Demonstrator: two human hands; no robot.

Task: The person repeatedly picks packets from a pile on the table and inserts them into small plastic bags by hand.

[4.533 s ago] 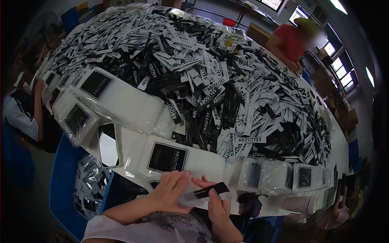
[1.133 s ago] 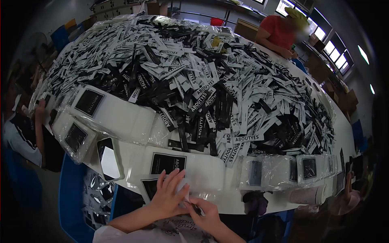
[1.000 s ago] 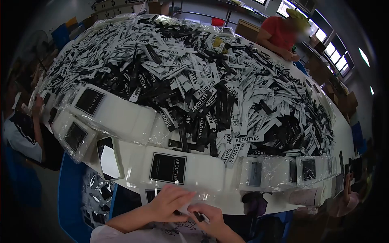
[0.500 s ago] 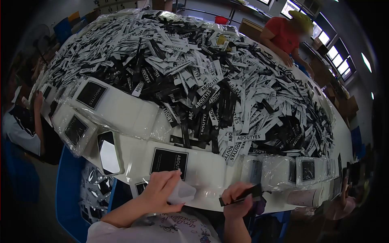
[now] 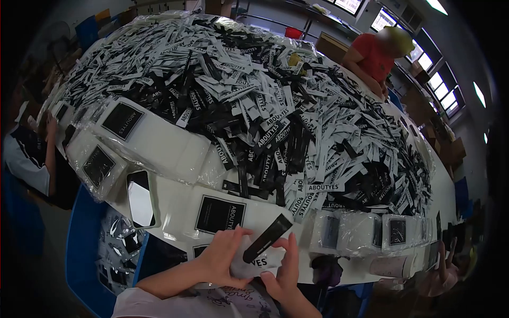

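My left hand is closed on a small translucent white pouch, held low in front of my body. A black stick sachet slants up out of the pouch, its lower end at the pouch. Below it shows a white surface with the letters YES, partly covered. My right hand is at the pouch's right side, thumb and forefinger apart, fingertips close to the sachet and pouch. Just beyond the hands lies a stack of flat pouches with a black ABOUTYES label.
A large heap of black and white sachets covers the table. Wrapped pouch stacks line the near edge. A phone lies at left above a blue bin. Co-workers sit left and stand far right.
My right hand has moved left to the pouch, and the black sachet it held now sticks up from the pouch. The right fingers have spread apart. My left hand has shifted slightly right.
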